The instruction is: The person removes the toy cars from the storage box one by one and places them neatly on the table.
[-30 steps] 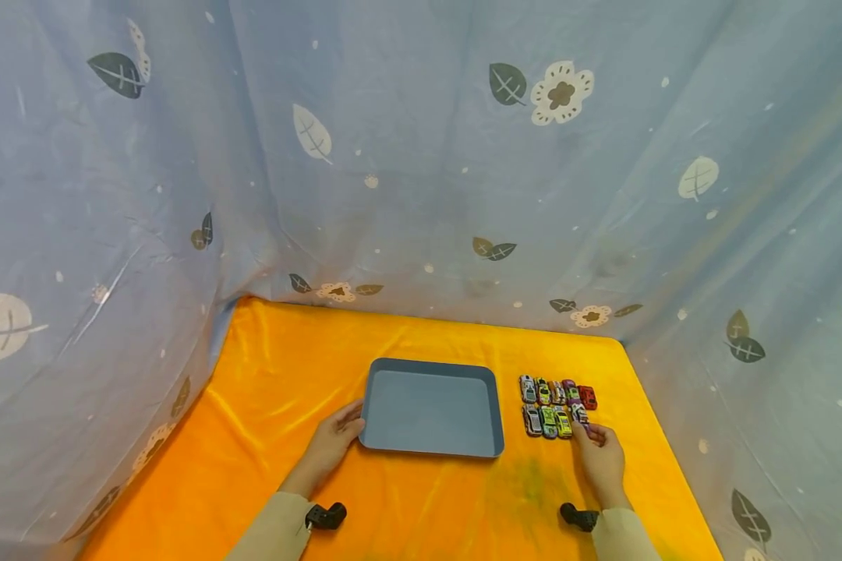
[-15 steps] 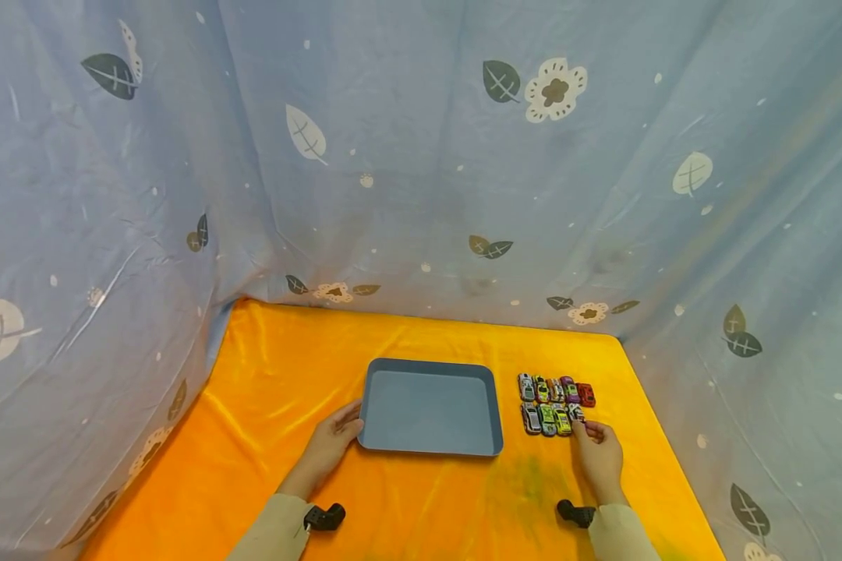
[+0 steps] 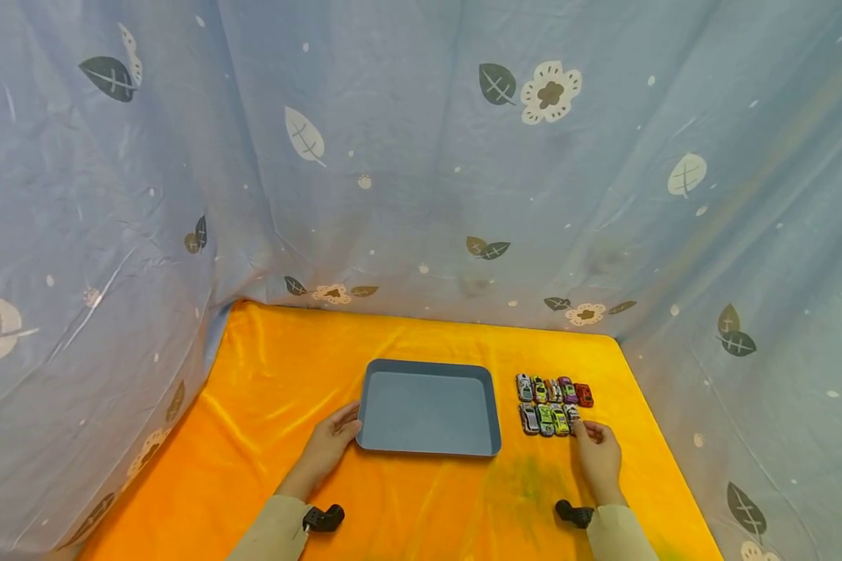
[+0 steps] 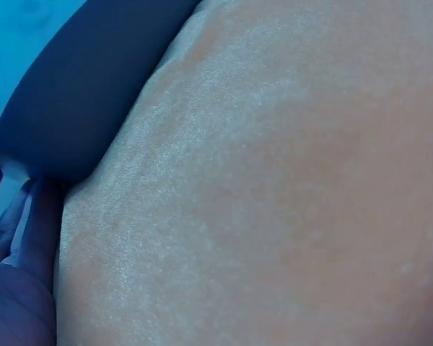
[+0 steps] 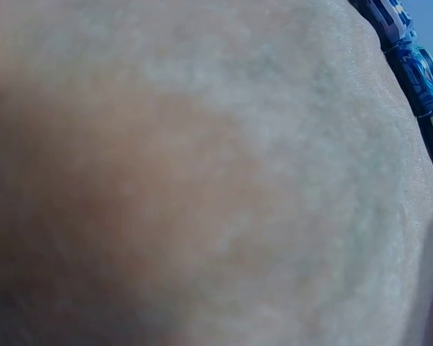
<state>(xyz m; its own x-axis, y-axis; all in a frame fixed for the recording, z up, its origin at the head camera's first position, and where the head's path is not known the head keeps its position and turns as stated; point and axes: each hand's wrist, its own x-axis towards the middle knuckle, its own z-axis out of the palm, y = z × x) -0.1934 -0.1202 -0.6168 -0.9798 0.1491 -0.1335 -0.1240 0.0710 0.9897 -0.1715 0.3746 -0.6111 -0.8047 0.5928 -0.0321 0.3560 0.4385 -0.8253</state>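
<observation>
My left hand (image 3: 328, 446) holds the left side of a grey-blue rectangular tray (image 3: 429, 450), its thumb at the rim. The left wrist view has the tray's dark outer wall (image 4: 72, 94) with fingers (image 4: 40, 231) against its corner. At the right, my right hand (image 3: 599, 456) pinches a white-and-dark toy car (image 3: 571, 413) at the right end of the front row; the fingertips partly cover it. A yellow toy car (image 3: 559, 419) sits directly left of it. Only a sliver of the right hand enters the right wrist view, near several toy cars (image 5: 418, 76).
Several more toy cars stand in two close rows, including a red one (image 3: 585, 395) at the back right and a silver one (image 3: 529, 419) at the front left. An orange-yellow cloth (image 3: 421, 506) covers the table. Patterned curtains (image 3: 393, 195) surround it.
The toy car at my right fingertips has shifted slightly left and straightened beside the yellow one. My left hand stays at the tray. The head view has drifted a little.
</observation>
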